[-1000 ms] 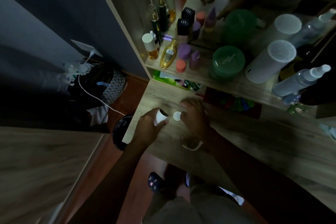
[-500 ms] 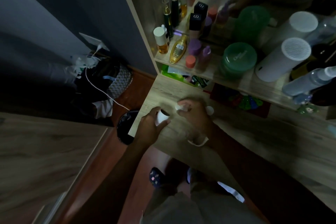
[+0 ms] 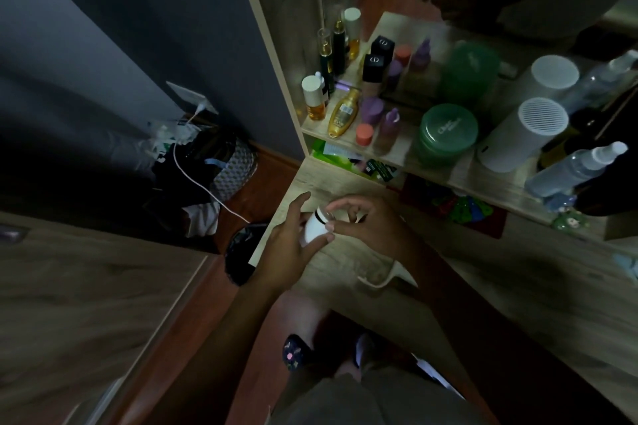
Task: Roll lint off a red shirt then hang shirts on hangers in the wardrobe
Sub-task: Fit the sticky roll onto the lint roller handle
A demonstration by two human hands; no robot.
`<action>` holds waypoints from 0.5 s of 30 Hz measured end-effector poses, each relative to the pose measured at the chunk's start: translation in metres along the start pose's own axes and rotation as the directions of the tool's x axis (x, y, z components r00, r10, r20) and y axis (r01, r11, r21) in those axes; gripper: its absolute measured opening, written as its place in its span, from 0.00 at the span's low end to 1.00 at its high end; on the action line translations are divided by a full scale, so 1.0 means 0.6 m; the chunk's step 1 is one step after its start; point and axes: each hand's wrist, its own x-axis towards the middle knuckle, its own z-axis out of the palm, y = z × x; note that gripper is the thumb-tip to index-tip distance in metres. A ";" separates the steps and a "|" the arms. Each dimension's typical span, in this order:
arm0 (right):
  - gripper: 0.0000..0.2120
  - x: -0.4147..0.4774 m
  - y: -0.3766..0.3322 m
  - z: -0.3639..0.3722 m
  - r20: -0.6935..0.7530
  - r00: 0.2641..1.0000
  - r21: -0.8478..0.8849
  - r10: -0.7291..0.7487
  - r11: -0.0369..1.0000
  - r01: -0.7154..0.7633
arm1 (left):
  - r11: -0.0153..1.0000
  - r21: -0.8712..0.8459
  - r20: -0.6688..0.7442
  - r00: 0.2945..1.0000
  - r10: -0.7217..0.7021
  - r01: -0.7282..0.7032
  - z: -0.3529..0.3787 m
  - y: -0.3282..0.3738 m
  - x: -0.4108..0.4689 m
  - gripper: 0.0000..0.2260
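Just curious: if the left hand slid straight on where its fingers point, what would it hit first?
Probably the green packet tucked under the shelf, past bare tabletop; the left hand grips a white cylinder. Depth is unclear.

The room was dim. A dark blue-grey wall (image 3: 138, 28) met a reddish-brown wooden floor (image 3: 272, 179). A pale wood-grain tabletop (image 3: 500, 286) stood beneath a matching wooden shelf (image 3: 435, 162), and a white wall socket (image 3: 190, 97) fed a white cable (image 3: 203, 186).

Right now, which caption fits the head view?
Left hand and right hand hold a white cylinder at a desk near bottles.
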 end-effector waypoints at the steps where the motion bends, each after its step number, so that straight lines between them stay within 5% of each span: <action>1: 0.11 -0.002 -0.002 -0.002 0.001 1.000 -0.009 -0.021 1.000 0.021 | 1.000 0.006 -0.003 1.000 0.015 -0.015 -0.001 0.005 -0.002 0.35; 6: 0.11 -0.007 -0.007 -0.019 0.050 0.996 -0.039 -0.073 0.996 0.075 | 0.997 0.018 -0.013 0.997 0.070 -0.069 -0.001 0.031 -0.010 0.32; 15: 0.13 -0.010 0.010 -0.039 0.176 0.984 0.176 -0.020 0.984 -0.011 | 0.979 0.029 -0.004 0.979 0.203 -0.203 0.016 0.034 -0.001 0.17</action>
